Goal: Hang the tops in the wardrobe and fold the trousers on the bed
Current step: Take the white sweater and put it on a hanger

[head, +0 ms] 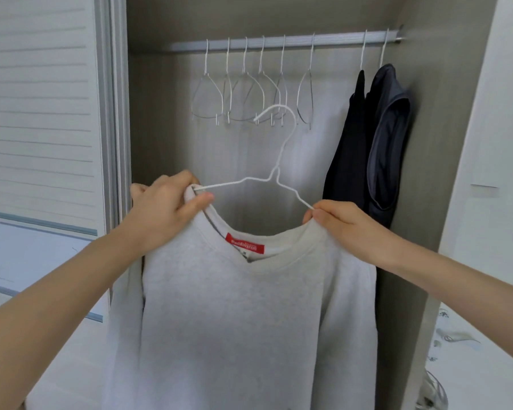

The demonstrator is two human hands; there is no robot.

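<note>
- The left hand (163, 208) is at about 9 o'clock from the middle of the view; its fingers are curled and they grasp the left side of the collar of a light grey sweatshirt (243, 321), together with the left end of a white wire hanger (274, 161)
- The right hand (341, 223) is at about 3 o'clock; thumb and fingers pinch the right side of the collar, just where the right arm of the hanger goes under the fabric
- The sweatshirt hangs down between the two hands toward 6 o'clock, in front of the open wardrobe; a red label (245, 247) shows inside the neck
- The hook of the hanger points up toward 12 o'clock and is below the rail (338, 39), not touching it
- On the rail, at 12 o'clock, six empty wire hangers (243, 96) hang close together
- At about 2 o'clock two dark tops (370, 143) hang on the rail, near the right wall of the wardrobe
- At 9 o'clock stands a sliding door (39, 113) with horizontal slats
</note>
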